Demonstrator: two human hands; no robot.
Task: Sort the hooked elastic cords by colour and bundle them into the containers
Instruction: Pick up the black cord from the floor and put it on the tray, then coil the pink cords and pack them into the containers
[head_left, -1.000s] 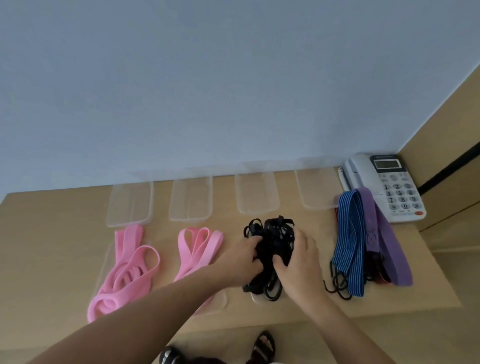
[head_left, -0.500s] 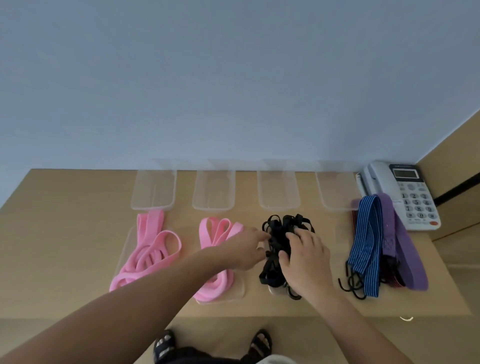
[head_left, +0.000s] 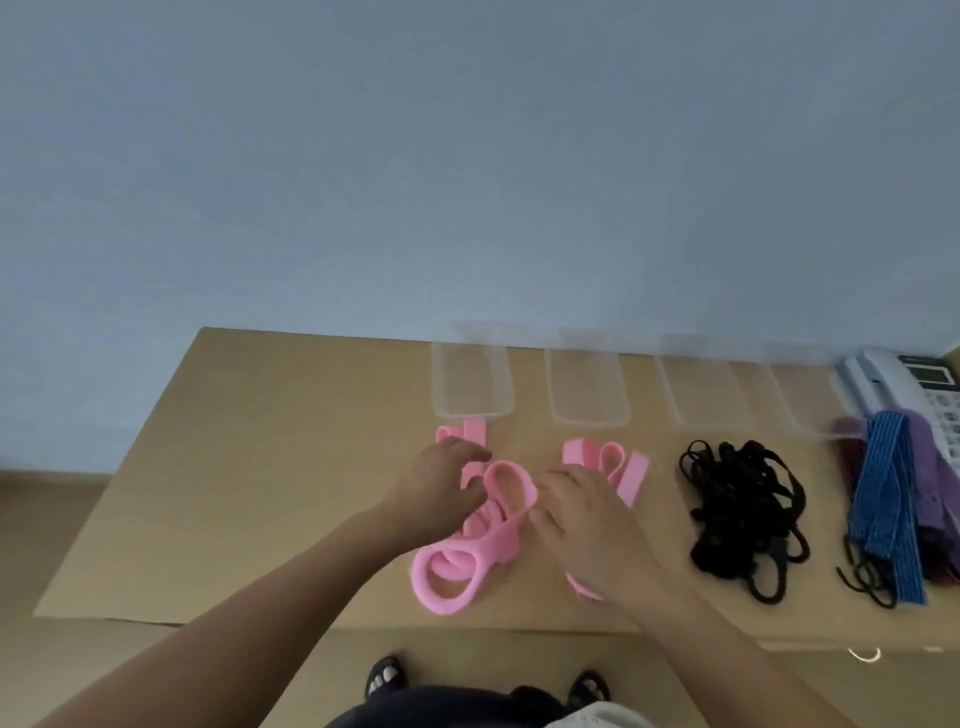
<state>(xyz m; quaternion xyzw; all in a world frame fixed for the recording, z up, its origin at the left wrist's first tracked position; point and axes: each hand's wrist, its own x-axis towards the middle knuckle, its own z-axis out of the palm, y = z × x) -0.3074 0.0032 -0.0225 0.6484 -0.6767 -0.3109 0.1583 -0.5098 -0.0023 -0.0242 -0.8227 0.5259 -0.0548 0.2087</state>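
Two bundles of pink cords lie on the wooden table. My left hand (head_left: 441, 491) curls over the left pink bundle (head_left: 467, 566) and grips its strands. My right hand (head_left: 584, 525) lies over the second pink bundle (head_left: 623, 470), and its fingertips touch the left bundle's loop. A black hooked cord bundle (head_left: 737, 514) lies to the right, untouched. Further right lie a blue striped cord (head_left: 883, 512), a purple cord (head_left: 930, 488) and a dark red one (head_left: 847, 457). Several clear containers (head_left: 470, 387) stand in a row along the wall.
A white desk phone (head_left: 893, 384) sits at the back right corner, partly under the purple cord. The table's front edge (head_left: 311, 623) runs just below the bundles. My sandalled feet (head_left: 384, 675) show on the floor beneath.
Both hands left the black bundle and moved left onto the pink bundles. The camera view swung left and down.
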